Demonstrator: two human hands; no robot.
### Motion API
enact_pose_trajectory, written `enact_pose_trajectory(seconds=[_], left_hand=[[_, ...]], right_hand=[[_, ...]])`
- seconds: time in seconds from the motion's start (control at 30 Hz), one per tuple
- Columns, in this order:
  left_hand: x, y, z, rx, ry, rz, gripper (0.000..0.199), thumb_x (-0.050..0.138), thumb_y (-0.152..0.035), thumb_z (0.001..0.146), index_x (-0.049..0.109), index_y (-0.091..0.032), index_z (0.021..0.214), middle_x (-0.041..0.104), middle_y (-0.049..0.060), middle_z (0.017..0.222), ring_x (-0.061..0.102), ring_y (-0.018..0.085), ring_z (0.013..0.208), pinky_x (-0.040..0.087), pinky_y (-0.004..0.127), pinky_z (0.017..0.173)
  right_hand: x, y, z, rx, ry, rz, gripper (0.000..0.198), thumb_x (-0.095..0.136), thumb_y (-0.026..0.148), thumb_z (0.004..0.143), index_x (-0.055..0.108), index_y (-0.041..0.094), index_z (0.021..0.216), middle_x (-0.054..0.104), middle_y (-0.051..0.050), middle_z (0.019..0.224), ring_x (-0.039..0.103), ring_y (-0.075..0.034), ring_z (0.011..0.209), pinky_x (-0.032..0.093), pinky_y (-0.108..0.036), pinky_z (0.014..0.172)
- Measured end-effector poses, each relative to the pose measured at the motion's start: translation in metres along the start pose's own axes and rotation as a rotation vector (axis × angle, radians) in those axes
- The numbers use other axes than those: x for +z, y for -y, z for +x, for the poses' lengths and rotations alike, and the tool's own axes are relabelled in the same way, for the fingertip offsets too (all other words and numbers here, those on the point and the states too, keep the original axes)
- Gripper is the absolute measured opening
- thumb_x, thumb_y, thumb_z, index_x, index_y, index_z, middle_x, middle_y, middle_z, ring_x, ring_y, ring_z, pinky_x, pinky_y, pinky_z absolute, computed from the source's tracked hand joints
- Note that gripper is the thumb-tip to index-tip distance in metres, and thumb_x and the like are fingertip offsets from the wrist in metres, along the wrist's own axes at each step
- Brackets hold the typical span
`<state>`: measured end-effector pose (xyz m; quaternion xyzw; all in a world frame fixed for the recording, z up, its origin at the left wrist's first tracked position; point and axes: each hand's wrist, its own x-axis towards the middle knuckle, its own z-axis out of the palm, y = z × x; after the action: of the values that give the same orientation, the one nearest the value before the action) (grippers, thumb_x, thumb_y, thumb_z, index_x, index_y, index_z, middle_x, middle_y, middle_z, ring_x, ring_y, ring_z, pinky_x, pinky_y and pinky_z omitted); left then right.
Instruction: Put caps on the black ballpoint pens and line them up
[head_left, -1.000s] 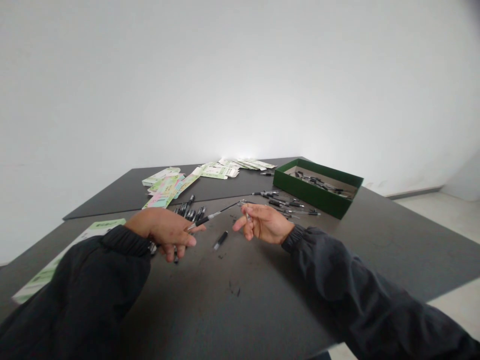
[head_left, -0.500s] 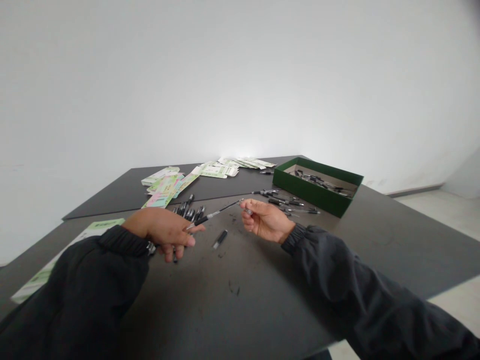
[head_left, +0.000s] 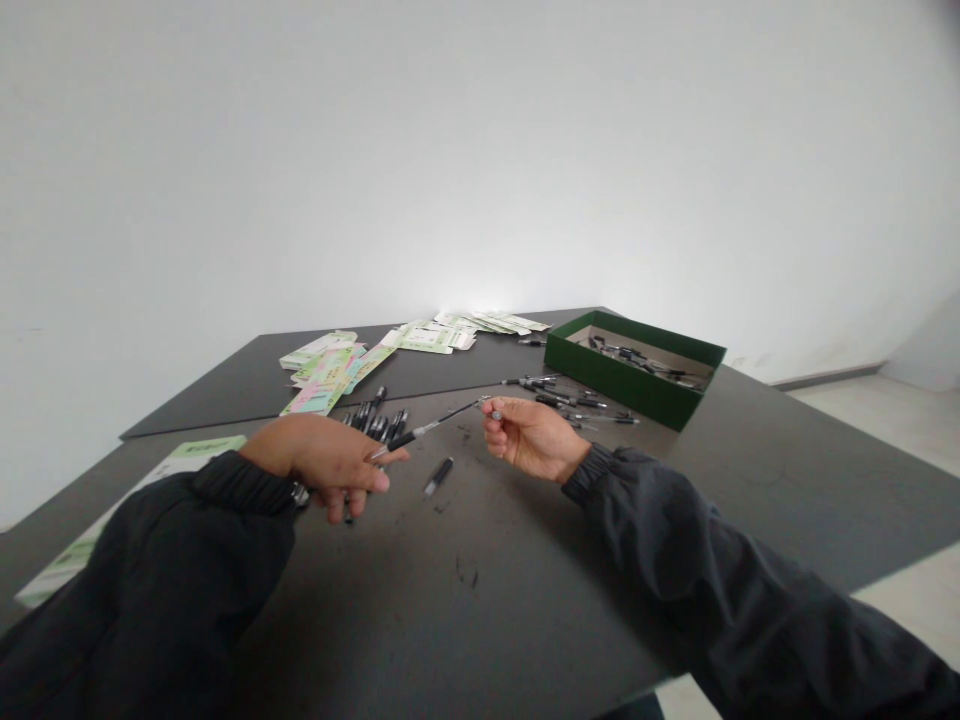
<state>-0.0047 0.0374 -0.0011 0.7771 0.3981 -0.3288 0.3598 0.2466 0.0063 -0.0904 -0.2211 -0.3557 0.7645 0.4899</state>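
My left hand holds a slim pen with a clear barrel and a black grip between its fingers, slanting up to the right. At the pen's far end, my right hand is closed in a pinch. A small grey pen part shows at those right fingertips; its exact kind is too small to tell. Below the held pen, a short black-and-clear pen cap lies on the dark table. Several black pen caps are heaped behind my left hand, which partly hides them.
A green open box with several pens inside stands at the right. Loose pens lie before it. Flattened green-and-white cartons spread along the back, and a long carton lies under my left arm. A wall rises behind the table.
The view has shifted very slightly. My right fingers have turned a little, and the small grey part shows more plainly. The pen stays in my left hand.
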Motion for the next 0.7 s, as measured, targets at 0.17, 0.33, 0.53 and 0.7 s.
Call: enact_pose_trajectory(seconds=[0.17,0.33,0.53,0.7], left_hand=[[-0.0003,0.0027,0.0004,0.014,0.003,0.029,0.057,0.037,-0.052,0.089,0.055,-0.011,0.125,0.07,0.018,0.106,0.069,0.025,0.087,0.052,0.031,0.074],[0.0013,0.003,0.001,-0.011,-0.015,0.006,0.049,0.036,-0.048,0.09,0.059,-0.01,0.111,0.067,0.019,0.111,0.068,0.025,0.088,0.052,0.032,0.074],[0.0011,0.0022,0.0011,-0.033,-0.017,0.032,0.048,0.034,-0.047,0.09,0.059,-0.01,0.108,0.07,0.018,0.103,0.068,0.024,0.088,0.052,0.032,0.076],[0.0019,0.0029,0.0012,-0.017,-0.014,0.009,0.046,0.033,-0.044,0.091,0.056,-0.011,0.112,0.067,0.019,0.111,0.068,0.024,0.089,0.052,0.033,0.077]], right_hand=[[0.0004,0.0,-0.0001,-0.014,-0.004,-0.028,0.011,0.059,0.023,0.081,0.058,0.013,0.082,0.05,0.002,0.062,0.043,-0.006,0.051,0.033,-0.019,0.05],[0.0012,0.0001,-0.0009,-0.022,-0.013,-0.034,0.011,0.059,0.023,0.081,0.059,0.013,0.082,0.051,0.001,0.061,0.043,-0.006,0.053,0.033,-0.02,0.051],[0.0014,0.0008,-0.0016,-0.019,0.006,-0.05,0.012,0.06,0.024,0.081,0.06,0.012,0.083,0.053,0.0,0.063,0.046,-0.007,0.053,0.036,-0.02,0.052],[0.0034,0.0058,-0.0023,-0.153,-0.008,-0.066,0.01,0.062,0.022,0.079,0.061,0.014,0.084,0.057,-0.001,0.067,0.051,-0.008,0.06,0.041,-0.02,0.056]])
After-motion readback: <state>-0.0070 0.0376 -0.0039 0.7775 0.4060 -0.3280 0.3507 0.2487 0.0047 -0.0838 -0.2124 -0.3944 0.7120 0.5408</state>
